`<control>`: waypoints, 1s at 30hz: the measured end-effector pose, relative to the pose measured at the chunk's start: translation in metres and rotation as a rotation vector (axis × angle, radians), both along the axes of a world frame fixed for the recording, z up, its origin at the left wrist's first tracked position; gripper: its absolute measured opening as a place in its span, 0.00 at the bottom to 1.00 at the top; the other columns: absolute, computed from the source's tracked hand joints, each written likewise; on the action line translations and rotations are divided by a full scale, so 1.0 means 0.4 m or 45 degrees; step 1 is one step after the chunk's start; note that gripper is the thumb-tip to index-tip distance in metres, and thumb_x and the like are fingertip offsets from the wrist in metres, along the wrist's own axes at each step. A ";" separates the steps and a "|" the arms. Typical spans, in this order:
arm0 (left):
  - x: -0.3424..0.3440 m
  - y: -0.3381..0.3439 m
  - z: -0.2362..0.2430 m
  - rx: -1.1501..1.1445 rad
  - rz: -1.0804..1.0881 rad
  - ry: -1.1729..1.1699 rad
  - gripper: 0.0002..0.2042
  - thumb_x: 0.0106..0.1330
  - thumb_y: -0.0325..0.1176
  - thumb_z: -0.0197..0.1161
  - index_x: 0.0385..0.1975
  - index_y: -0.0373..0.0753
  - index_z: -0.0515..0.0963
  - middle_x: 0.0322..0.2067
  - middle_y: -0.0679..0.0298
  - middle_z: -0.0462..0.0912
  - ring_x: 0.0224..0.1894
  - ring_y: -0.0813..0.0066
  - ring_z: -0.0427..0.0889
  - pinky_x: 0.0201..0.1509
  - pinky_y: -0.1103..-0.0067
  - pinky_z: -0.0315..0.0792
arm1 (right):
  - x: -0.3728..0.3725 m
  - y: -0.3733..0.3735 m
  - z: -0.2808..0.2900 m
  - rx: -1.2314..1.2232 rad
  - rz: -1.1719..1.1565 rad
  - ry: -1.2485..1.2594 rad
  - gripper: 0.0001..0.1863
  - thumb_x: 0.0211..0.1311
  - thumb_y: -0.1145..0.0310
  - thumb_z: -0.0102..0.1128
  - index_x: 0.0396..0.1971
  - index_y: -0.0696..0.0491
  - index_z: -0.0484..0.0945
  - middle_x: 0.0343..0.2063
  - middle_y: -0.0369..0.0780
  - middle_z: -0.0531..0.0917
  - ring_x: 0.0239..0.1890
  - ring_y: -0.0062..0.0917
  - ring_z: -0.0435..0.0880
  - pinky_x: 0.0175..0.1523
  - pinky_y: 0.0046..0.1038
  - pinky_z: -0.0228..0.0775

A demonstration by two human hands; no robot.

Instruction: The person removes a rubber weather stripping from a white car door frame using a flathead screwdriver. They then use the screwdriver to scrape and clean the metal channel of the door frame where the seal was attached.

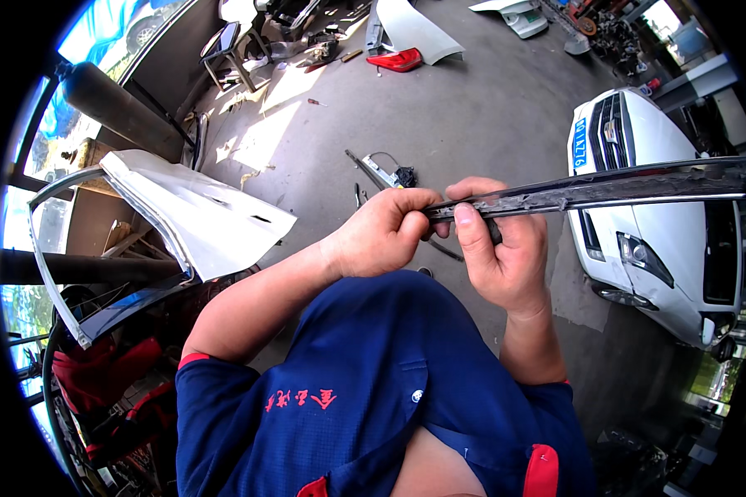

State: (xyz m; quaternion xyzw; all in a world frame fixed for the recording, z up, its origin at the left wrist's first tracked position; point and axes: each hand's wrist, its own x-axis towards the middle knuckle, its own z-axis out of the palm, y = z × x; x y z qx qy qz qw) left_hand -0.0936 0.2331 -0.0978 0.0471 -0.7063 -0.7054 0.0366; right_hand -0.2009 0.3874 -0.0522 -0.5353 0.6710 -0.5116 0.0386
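Head view, looking down: your left hand (385, 234) and your right hand (510, 255) both hold a long thin dark strip with shiny edges (638, 187). It is up in the air in front of your belly, over the gray floor (489, 103), and it runs far out to your right. Your left fingers are curled and clamped on its left end. Your right thumb is on the near side and other right fingers are behind, so they pinch it too. Past your hands, near the middle of the floor, lies a metal bar with a black lump (381, 171). Toward the floor's far edge, a shiny red car light (395, 60) lies just beside a curved white panel (419, 31). By the right edge is a white car (659, 236); by the left edge, a white car door (203, 219).
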 end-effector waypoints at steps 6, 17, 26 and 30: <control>0.009 -0.022 0.012 0.062 -0.086 -0.044 0.12 0.68 0.26 0.45 0.39 0.33 0.79 0.30 0.64 0.80 0.35 0.79 0.76 0.42 0.78 0.73 | -0.002 0.006 -0.008 -0.044 -0.091 -0.063 0.08 0.70 0.72 0.58 0.39 0.62 0.80 0.22 0.39 0.83 0.21 0.23 0.82 0.28 0.26 0.71; -0.003 0.014 -0.002 0.110 0.017 -0.106 0.13 0.66 0.22 0.43 0.38 0.33 0.79 0.29 0.66 0.80 0.33 0.81 0.76 0.41 0.79 0.73 | 0.016 0.006 -0.004 -0.013 -0.084 0.002 0.07 0.70 0.73 0.57 0.38 0.62 0.80 0.24 0.40 0.85 0.23 0.24 0.83 0.29 0.26 0.73; 0.008 -0.014 -0.001 0.102 -0.120 0.054 0.18 0.63 0.19 0.42 0.47 0.32 0.77 0.39 0.62 0.82 0.42 0.78 0.78 0.48 0.78 0.74 | 0.000 0.017 0.003 -0.031 -0.123 -0.134 0.07 0.71 0.73 0.57 0.40 0.62 0.80 0.24 0.37 0.84 0.23 0.18 0.84 0.29 0.21 0.73; 0.018 -0.033 -0.020 0.105 -0.068 0.139 0.18 0.64 0.20 0.44 0.53 0.30 0.73 0.47 0.59 0.80 0.50 0.74 0.80 0.57 0.75 0.74 | -0.019 0.035 -0.015 -0.001 -0.213 -0.334 0.08 0.72 0.72 0.57 0.42 0.61 0.80 0.19 0.31 0.76 0.20 0.11 0.71 0.26 0.18 0.63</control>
